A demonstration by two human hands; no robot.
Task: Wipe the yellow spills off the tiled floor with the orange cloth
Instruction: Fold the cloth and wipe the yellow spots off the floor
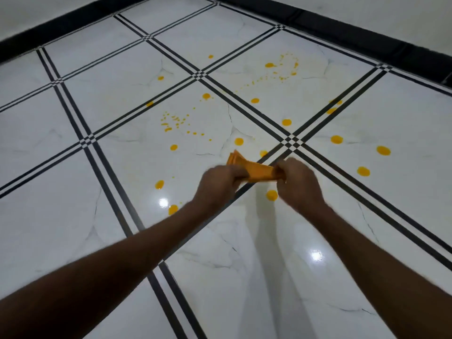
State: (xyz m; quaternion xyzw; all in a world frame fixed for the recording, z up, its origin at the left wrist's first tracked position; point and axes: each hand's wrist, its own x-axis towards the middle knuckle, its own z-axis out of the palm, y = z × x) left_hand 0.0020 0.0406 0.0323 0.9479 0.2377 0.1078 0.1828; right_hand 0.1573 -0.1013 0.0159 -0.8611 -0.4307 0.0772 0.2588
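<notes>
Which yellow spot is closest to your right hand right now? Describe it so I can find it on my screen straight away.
Start at the orange cloth stretched between the left hand and right hand. Look just below the cloth, beside the right hand's thumb side: a single round yellow drop sits on the white tile. Unlike the speckled clusters farther away, it is one solid blob.

- The tiled floor looks like polished white marble-patterned tile, glossy enough to throw back two bright light spots, with faint grey veins.
- Black stripes between the tiles look smooth and equally shiny.
- The orange cloth is soft, matt fabric, folded into layers.
- The yellow spills look wet and opaque, smooth-surfaced drops and fine spatter.
- The black skirting along the wall appears glossy.
</notes>
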